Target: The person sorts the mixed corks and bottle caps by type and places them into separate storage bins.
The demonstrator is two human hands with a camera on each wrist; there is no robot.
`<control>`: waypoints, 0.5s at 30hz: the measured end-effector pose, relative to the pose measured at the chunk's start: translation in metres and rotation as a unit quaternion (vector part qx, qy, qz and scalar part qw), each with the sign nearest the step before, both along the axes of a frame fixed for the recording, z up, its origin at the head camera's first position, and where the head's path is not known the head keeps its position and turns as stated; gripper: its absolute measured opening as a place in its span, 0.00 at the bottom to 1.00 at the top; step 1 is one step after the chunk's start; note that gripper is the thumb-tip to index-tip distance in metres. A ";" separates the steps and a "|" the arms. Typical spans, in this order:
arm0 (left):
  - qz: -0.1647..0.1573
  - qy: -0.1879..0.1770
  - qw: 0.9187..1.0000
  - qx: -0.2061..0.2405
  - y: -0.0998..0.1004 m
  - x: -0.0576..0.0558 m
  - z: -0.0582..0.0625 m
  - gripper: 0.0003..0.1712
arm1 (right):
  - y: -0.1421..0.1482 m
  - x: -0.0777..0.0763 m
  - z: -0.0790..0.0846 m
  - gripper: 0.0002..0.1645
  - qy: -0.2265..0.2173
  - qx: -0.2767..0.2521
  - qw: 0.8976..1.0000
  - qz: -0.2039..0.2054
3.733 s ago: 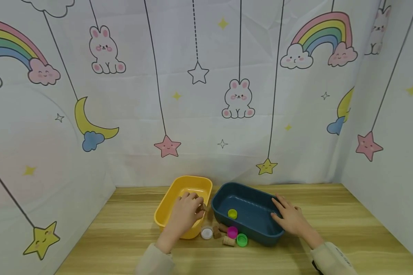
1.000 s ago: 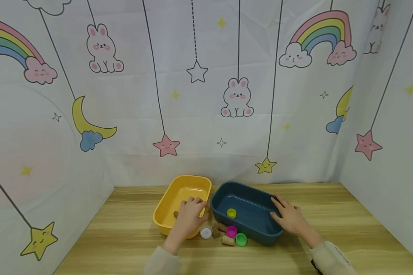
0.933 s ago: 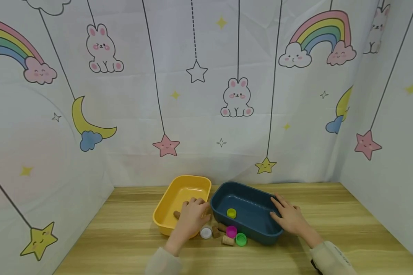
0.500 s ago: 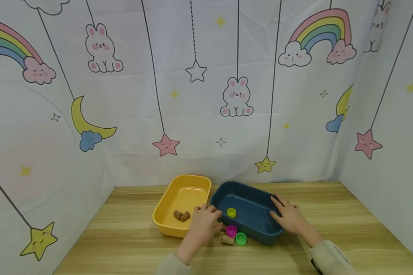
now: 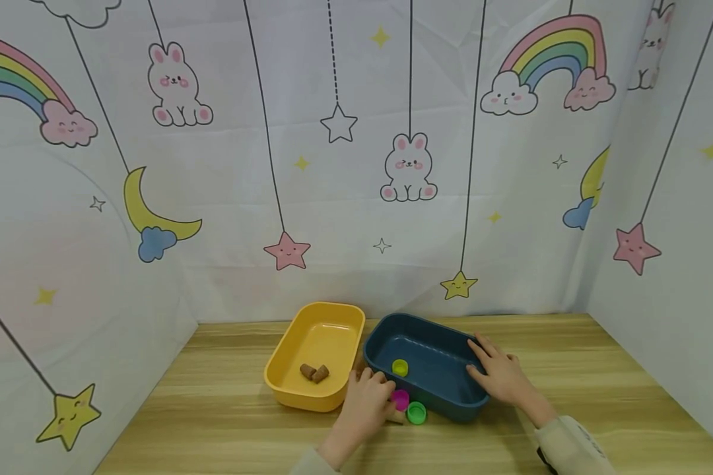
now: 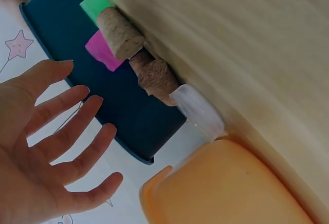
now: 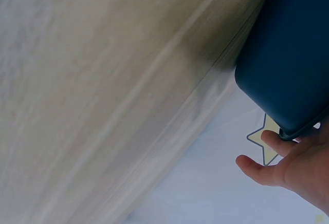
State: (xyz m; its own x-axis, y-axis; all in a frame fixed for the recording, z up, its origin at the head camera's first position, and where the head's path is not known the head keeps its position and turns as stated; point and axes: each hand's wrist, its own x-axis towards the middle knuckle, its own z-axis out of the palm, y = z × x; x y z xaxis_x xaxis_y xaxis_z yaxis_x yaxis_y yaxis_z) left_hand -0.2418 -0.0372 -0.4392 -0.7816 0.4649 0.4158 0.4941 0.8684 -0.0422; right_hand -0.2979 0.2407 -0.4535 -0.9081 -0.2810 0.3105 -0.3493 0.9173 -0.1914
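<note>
My left hand [image 5: 365, 406] hovers over the loose pieces in front of the tubs, its fingers loosely spread and holding nothing. Below it, the left wrist view shows a pale cork [image 6: 119, 34], darker brown corks [image 6: 158, 77], a translucent white cap [image 6: 198, 111], a magenta cap [image 6: 105, 52] and a green cap [image 6: 95, 4]. From the head, the hand hides several of these. My right hand [image 5: 502, 379] rests on the right rim of the dark blue tub [image 5: 440, 369], fingers extended over the edge. One yellow-green cap [image 5: 400, 367] lies inside that tub.
Left of the blue tub stands a yellow tub [image 5: 315, 340] with two brown corks [image 5: 315, 373] in it. Both tubs sit on a wood-grain table [image 5: 214, 396], close to the patterned back cloth [image 5: 232, 284]. Cloth walls enclose both sides.
Earlier my left hand held a cork over the yellow tub; two corks now show in there. The emptied hand has moved right and nearer, over the loose pieces. My right hand stays put.
</note>
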 end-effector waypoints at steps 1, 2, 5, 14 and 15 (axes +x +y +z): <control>0.001 -0.002 1.000 -0.004 0.000 0.000 -0.001 0.06 | 0.000 0.000 0.000 0.32 -0.001 0.000 1.000 0.000; 0.002 -0.001 1.000 -0.011 0.000 0.000 -0.003 0.06 | 0.000 0.000 0.000 0.32 -0.002 0.000 1.000 0.000; 0.005 0.005 0.999 -0.032 0.000 -0.001 -0.007 0.07 | 0.000 0.001 0.000 0.32 -0.004 -0.001 1.000 0.000; 0.012 0.039 0.997 -0.064 -0.001 -0.001 -0.014 0.06 | 0.000 0.001 -0.001 0.32 0.002 -0.004 1.000 0.001; 0.012 0.046 0.997 -0.067 -0.001 -0.001 -0.015 0.07 | 0.000 0.000 -0.001 0.32 0.001 -0.004 1.000 0.000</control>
State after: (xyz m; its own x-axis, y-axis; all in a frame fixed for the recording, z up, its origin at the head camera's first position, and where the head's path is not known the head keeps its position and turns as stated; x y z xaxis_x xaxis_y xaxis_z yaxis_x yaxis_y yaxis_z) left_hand -0.2426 -0.0379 -0.4545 -0.7547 0.5034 0.4208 0.4626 0.8630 -0.2028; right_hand -0.2975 0.2408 -0.4547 -0.9072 -0.2788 0.3152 -0.3501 0.9156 -0.1976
